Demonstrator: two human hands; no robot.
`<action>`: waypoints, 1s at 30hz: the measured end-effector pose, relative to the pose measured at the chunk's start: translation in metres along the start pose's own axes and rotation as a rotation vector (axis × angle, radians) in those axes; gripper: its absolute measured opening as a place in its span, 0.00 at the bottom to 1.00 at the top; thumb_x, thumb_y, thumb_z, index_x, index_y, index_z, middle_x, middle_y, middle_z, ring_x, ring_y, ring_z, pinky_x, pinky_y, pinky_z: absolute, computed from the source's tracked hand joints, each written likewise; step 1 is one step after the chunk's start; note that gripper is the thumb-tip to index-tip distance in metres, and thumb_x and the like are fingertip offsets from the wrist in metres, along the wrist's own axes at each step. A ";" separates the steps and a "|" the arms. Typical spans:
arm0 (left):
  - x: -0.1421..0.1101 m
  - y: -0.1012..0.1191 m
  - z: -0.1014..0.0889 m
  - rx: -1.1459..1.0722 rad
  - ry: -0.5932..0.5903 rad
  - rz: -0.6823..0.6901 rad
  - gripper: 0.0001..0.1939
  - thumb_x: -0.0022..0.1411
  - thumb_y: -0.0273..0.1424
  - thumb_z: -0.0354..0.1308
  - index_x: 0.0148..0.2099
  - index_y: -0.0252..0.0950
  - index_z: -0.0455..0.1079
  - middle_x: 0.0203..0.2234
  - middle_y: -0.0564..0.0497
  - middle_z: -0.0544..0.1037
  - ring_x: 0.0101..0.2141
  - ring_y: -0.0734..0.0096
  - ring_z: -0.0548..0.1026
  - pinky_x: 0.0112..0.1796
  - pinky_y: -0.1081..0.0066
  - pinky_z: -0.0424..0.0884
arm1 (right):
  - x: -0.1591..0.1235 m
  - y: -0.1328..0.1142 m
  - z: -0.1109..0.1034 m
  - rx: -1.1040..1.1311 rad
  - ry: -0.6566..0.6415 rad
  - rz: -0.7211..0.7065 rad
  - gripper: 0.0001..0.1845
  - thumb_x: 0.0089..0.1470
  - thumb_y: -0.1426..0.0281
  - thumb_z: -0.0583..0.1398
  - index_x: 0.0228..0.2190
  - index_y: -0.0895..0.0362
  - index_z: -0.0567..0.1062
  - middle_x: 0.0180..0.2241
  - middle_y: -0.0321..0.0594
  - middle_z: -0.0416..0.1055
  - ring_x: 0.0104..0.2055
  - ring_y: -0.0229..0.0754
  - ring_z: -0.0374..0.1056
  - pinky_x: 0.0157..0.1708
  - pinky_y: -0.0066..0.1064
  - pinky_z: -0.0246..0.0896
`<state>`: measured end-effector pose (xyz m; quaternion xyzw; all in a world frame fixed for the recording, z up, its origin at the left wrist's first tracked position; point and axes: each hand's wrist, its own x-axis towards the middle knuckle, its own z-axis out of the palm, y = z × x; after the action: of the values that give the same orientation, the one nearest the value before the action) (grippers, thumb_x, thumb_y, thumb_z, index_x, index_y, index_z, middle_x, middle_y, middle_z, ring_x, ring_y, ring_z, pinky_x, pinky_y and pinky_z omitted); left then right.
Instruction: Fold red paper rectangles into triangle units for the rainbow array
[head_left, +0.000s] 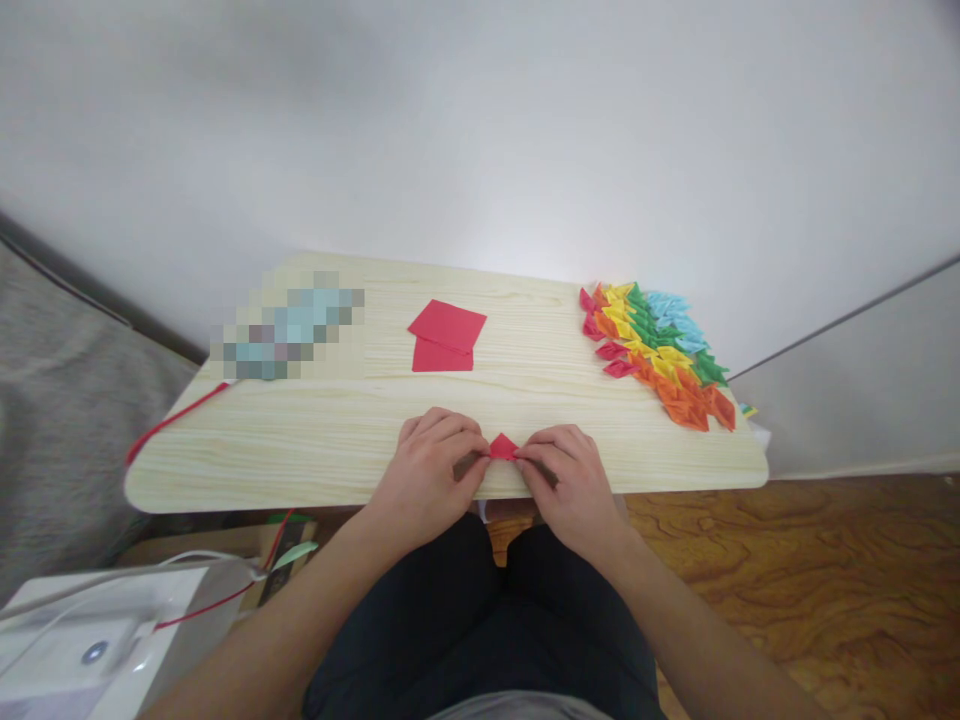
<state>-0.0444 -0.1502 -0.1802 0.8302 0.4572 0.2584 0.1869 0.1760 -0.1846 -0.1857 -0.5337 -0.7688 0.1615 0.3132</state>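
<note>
Between my two hands, close to the table's front edge, is a small folded piece of red paper (503,447) with its point facing away from me. My left hand (435,465) pinches its left corner between thumb and fingers. On the other side, my right hand (566,475) pinches the right corner the same way. Farther back on the table lie red paper sheets (448,325), one turned at an angle over another. To the right are rows of folded paper pieces (652,345) in red, orange, yellow, green and light blue.
The pale wood-grain table (540,390) stands against a white wall (480,130). A blurred-out object (300,325) lies at its left, with a red cable (180,415) running off the edge. Below left is a white box-like item (112,640); grey fabric (67,400) borders the left side.
</note>
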 end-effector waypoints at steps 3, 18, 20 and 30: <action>0.001 0.000 0.000 0.013 0.010 -0.023 0.04 0.67 0.31 0.61 0.39 0.41 0.78 0.41 0.50 0.79 0.47 0.59 0.71 0.49 0.56 0.63 | 0.002 0.001 0.003 -0.012 0.018 0.046 0.04 0.64 0.69 0.63 0.40 0.51 0.80 0.41 0.40 0.76 0.48 0.49 0.68 0.50 0.44 0.62; 0.002 0.002 -0.002 0.033 0.010 -0.094 0.05 0.65 0.32 0.63 0.34 0.43 0.77 0.40 0.54 0.80 0.45 0.60 0.71 0.48 0.56 0.62 | 0.014 -0.005 -0.001 -0.121 -0.014 0.182 0.03 0.60 0.67 0.66 0.33 0.51 0.80 0.36 0.39 0.75 0.45 0.50 0.67 0.48 0.43 0.61; 0.004 0.002 -0.001 0.019 0.015 -0.127 0.05 0.64 0.32 0.64 0.33 0.43 0.77 0.39 0.54 0.80 0.45 0.60 0.71 0.48 0.56 0.62 | 0.016 -0.008 -0.001 -0.131 -0.019 0.211 0.04 0.59 0.67 0.66 0.31 0.52 0.80 0.36 0.39 0.75 0.45 0.50 0.67 0.47 0.42 0.61; 0.006 0.006 0.002 0.076 0.037 -0.183 0.07 0.64 0.34 0.62 0.32 0.41 0.74 0.40 0.51 0.78 0.45 0.57 0.71 0.46 0.55 0.63 | 0.023 -0.014 -0.002 -0.179 -0.053 0.251 0.04 0.58 0.66 0.66 0.31 0.52 0.79 0.37 0.40 0.74 0.46 0.51 0.68 0.47 0.43 0.60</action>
<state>-0.0367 -0.1479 -0.1769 0.7865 0.5441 0.2379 0.1695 0.1622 -0.1688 -0.1689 -0.6470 -0.7153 0.1442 0.2211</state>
